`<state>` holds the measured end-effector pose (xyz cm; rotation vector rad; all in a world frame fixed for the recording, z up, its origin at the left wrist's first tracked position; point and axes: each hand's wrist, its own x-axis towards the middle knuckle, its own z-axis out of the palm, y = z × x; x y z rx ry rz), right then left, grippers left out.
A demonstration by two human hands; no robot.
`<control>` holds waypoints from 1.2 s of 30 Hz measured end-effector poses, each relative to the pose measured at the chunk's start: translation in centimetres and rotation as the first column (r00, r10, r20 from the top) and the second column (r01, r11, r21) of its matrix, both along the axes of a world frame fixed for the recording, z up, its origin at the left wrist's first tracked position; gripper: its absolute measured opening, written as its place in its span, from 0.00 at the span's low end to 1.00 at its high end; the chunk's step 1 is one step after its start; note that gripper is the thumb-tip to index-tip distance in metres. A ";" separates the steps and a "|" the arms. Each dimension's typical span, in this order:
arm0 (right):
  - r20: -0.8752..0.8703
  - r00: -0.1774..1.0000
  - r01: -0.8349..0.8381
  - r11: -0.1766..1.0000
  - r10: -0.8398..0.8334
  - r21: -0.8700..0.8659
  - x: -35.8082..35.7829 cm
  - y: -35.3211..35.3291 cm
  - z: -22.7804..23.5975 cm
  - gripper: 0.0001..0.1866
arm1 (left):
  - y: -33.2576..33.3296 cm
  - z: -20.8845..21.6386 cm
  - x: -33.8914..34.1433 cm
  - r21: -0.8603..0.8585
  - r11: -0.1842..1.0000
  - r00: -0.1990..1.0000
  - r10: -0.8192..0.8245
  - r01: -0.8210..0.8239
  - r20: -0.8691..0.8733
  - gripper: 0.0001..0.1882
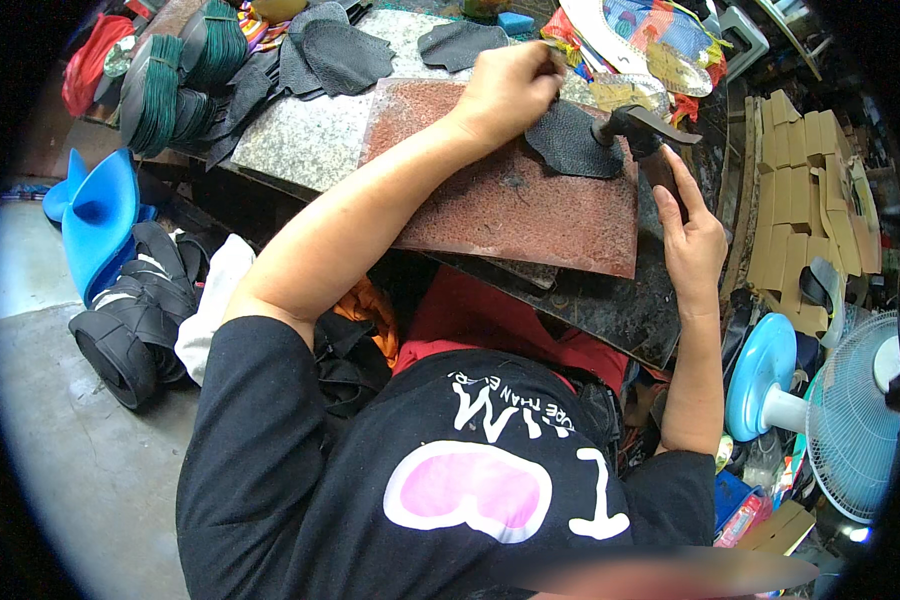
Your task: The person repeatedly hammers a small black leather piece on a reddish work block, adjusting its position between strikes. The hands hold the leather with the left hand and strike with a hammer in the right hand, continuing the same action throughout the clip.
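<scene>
My right hand [692, 238] is wrapped around the handle of a hammer [642, 124], its fingers running along the grip. The hammer's dark head hovers over or rests by the right edge of a black textured leather piece [574, 142]; I cannot tell whether it touches. This piece lies on a speckled red-brown board [530, 215]. Just above the leather's upper left edge, my left hand [510, 92] is closed with curled fingers, and whatever it may hold is hidden. Another cut black leather piece [462, 45] lies beyond the left hand.
Stacked black leather pieces [342, 58] and green cord coils [150, 95] sit at the table's far left. Patterned cut-outs [635, 92] lie far right. Cardboard boxes [795, 165] and a fan [855, 420] stand right; black rolls [120, 350] lie on the floor at left.
</scene>
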<state>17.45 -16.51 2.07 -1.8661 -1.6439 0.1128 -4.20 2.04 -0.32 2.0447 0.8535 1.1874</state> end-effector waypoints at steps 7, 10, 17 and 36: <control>-0.010 0.998 0.065 0.991 -0.067 -0.116 -0.6 0.0 0.7 0.22 | 1.3 -1.7 -0.2 -0.392 0.881 0.918 -0.106 0.266 0.382 0.09; -0.026 0.997 0.064 0.989 -0.068 -0.131 -0.2 -0.1 0.4 0.22 | 1.8 -2.3 0.0 -0.340 0.914 0.950 -0.124 0.222 0.286 0.10; -0.106 0.994 0.021 0.997 -0.029 -0.076 -0.7 0.3 2.4 0.21 | 1.6 -1.8 0.0 -0.192 0.974 0.989 -0.101 0.121 0.112 0.11; 0.005 0.999 0.042 0.996 -0.041 -0.079 -0.1 -0.6 0.6 0.22 | 0.0 -0.5 0.8 -0.037 0.998 0.998 0.051 -0.052 -0.026 0.09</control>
